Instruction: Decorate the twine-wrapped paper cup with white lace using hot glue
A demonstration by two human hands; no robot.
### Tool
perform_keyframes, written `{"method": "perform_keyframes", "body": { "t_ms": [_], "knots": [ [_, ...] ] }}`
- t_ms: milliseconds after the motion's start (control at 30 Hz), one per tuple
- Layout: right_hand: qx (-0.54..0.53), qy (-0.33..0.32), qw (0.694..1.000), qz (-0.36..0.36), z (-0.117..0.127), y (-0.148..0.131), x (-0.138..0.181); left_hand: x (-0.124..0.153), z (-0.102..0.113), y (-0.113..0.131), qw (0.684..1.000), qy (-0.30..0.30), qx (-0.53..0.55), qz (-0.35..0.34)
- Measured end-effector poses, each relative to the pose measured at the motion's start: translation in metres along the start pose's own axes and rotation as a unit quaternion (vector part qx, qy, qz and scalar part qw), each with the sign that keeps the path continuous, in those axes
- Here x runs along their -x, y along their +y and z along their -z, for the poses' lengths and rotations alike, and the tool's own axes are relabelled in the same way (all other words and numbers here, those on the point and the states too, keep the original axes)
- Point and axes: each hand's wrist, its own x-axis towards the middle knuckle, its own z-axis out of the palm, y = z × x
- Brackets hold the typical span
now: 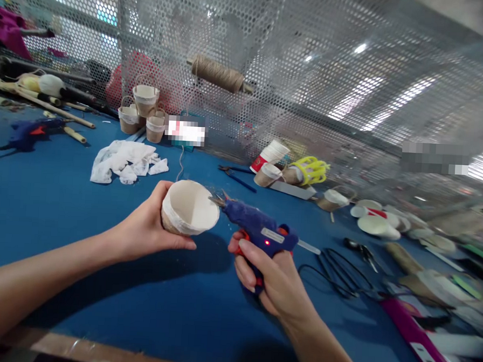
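A small cup, white inside with a white cloth-like rim and a brown outside, is gripped by my left hand. Its mouth tilts toward me. My right hand is wrapped around the handle of a blue glue gun with a red light lit on its side. The gun's metal nozzle points left and meets or nearly meets the cup's right rim; I cannot tell if they touch. A clear glue stick sticks out of the gun's back end.
Scraps of white cloth lie behind my left hand, near several finished-looking little buckets. Blue-handled pliers, paper cups, scissors and a purple power strip are spread rightward. A twine roll hangs on the mesh wall.
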Motion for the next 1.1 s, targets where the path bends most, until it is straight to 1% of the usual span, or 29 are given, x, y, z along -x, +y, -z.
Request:
{"method": "perform_keyframes", "body": {
  "t_ms": [100,167,300,400,500,567,667,767,867,933,1033,1100],
  "knots": [
    [0.123,0.013,0.992,0.024,0.002,0.001,0.002,-0.001,0.002,-0.004,1.0,0.005,-0.015,0.007],
    [0.173,0.027,0.984,0.032,0.003,0.0,0.003,-0.001,0.003,-0.007,1.0,0.004,-0.027,0.009],
    [0.185,0.034,0.981,0.057,0.004,-0.007,0.005,-0.002,0.007,-0.006,0.998,-0.008,-0.064,0.0],
    [0.198,0.075,0.974,0.086,0.005,-0.011,0.006,-0.002,0.008,-0.002,0.995,-0.013,-0.103,-0.004],
    [0.257,0.106,0.956,0.094,0.009,-0.01,0.006,-0.002,0.009,0.0,0.993,-0.015,-0.117,-0.002],
    [0.288,0.1,0.949,0.079,0.013,-0.009,0.005,-0.002,0.009,0.0,0.992,-0.015,-0.123,0.002],
    [0.304,0.063,0.949,0.048,0.015,-0.009,0.005,-0.002,0.009,0.0,0.99,-0.021,-0.137,0.006],
    [0.313,0.071,0.946,0.038,0.013,-0.015,0.007,-0.002,0.009,0.001,0.987,-0.031,-0.16,0.002],
    [0.329,0.082,0.94,0.049,0.014,-0.021,0.007,-0.001,0.011,0.004,0.977,-0.042,-0.207,-0.02],
    [0.358,0.079,0.928,0.069,0.015,-0.022,0.006,-0.001,0.011,0.004,0.971,-0.05,-0.231,-0.033],
    [0.395,0.055,0.912,0.097,0.018,-0.024,0.005,-0.001,0.012,0.003,0.966,-0.06,-0.248,-0.035],
    [0.394,0.037,0.914,0.09,0.018,-0.025,0.004,-0.001,0.012,0.002,0.964,-0.067,-0.254,-0.033]
  ]
}}
